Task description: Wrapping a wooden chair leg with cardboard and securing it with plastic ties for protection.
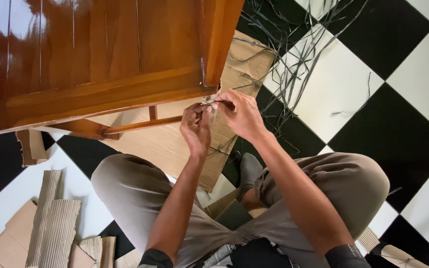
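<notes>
floor [403, 134]: black-white checker tiles | furniture [90, 54]: glossy brown wood | light: bright glare on wood

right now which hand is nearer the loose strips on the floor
Right. The right hand is just beside the strips on the tiles; the left hand is farther from them, over the cardboard.

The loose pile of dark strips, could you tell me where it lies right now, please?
In the head view, the dark strips lie on the checkered floor at upper right, just right of the wooden furniture and above the right hand.
</notes>
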